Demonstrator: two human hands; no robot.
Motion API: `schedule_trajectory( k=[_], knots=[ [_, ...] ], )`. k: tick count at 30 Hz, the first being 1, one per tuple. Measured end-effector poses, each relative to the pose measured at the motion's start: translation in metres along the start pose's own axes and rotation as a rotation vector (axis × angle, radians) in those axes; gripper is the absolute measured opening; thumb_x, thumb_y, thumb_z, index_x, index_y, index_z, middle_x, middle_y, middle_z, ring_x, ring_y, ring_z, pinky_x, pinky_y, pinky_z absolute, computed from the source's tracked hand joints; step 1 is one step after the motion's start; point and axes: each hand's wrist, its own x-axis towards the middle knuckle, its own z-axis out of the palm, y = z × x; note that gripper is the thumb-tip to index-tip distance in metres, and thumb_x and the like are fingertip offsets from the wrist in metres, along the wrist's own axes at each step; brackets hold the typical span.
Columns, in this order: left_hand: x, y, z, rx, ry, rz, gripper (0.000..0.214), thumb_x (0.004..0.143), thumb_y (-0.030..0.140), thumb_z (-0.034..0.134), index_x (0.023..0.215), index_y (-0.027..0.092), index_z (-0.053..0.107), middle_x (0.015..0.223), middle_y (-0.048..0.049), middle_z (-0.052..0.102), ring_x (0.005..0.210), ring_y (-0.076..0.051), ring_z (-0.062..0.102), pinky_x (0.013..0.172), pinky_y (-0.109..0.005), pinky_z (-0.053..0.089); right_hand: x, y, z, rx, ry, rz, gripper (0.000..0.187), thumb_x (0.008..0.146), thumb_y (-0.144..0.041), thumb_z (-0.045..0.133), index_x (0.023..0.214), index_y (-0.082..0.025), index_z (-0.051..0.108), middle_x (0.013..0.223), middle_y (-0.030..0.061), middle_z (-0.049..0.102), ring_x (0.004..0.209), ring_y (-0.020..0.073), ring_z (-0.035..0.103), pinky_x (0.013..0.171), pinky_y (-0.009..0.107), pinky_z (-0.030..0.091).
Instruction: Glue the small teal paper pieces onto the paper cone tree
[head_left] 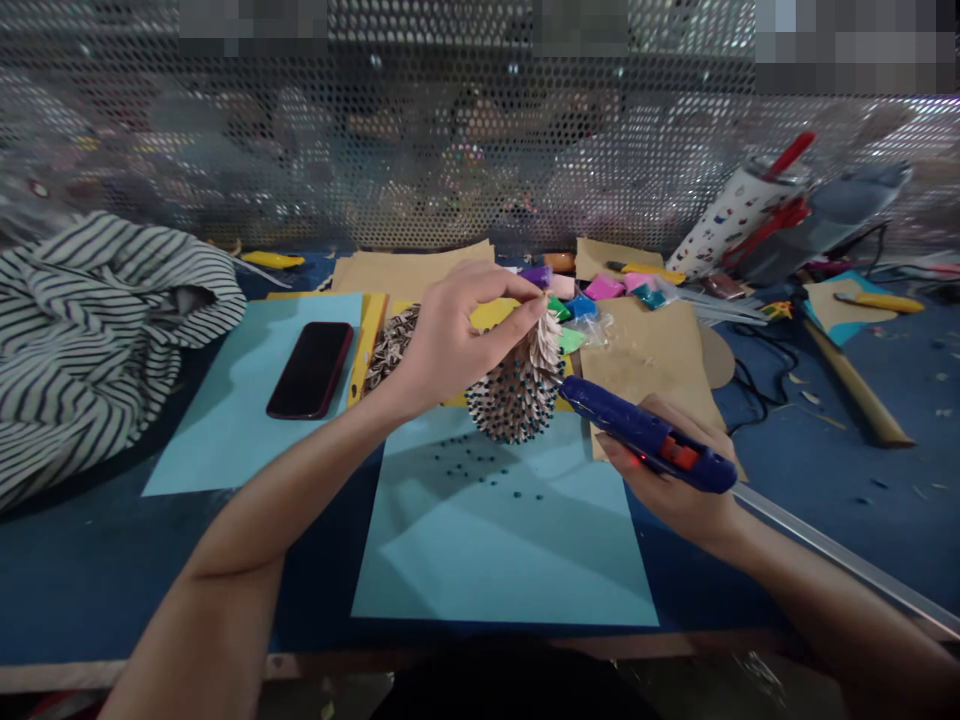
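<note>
My left hand (pixel 450 335) pinches the narrow top of a spiky craft piece (pixel 511 405), covered in pale, overlapping, seed-like flakes with dark blue dots at many tips. The piece is held over the far edge of a light blue sheet (pixel 502 565). My right hand (pixel 679 500) is wrapped round a dark blue glue gun (pixel 619 418) with a red-orange part and a small red light. A clear glue stick (pixel 840 555) sticks out behind it. The nozzle is close to the piece's right side; whether it touches, I cannot tell. Small dark blue beads (pixel 480 470) lie scattered on the sheet.
A phone (pixel 311 370) rests on another blue sheet at left, by a striped cloth (pixel 97 340). Loose flakes (pixel 390 350) are piled behind my left hand. Colourful packets (pixel 604 288), brown card (pixel 637 345), a tumbler (pixel 735 215) and a wooden stick (pixel 859 390) lie beyond.
</note>
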Motion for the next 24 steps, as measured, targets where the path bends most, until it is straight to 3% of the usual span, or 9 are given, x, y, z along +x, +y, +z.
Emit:
schedule_trajectory(
  k=[12,24],
  knots=[
    [0.0000,0.0010,-0.0004,0.007,-0.010,-0.032,0.009,0.088,0.024,0.060,0.081,0.021,0.066,0.087,0.0001,0.072,0.085,-0.013,0.065,0.081,-0.030,0.051,-0.0017,-0.0022,-0.0004,-0.035,0.013,-0.013,0.023,0.082,-0.026,0.063,0.067,-0.023,0.046,0.056,-0.0064,0.046,0.045,0.0078,0.043,0.043,0.022,0.035],
    [0.0008,0.0006,-0.0010,-0.005,-0.015,-0.038,0.009,0.087,0.024,0.060,0.081,0.022,0.066,0.089,-0.0001,0.073,0.085,-0.014,0.065,0.082,-0.030,0.052,-0.0039,0.0035,-0.0035,-0.067,0.043,0.070,0.022,0.083,-0.030,0.062,0.068,-0.024,0.047,0.057,-0.0043,0.048,0.047,0.0101,0.045,0.045,0.025,0.036]
  ],
)
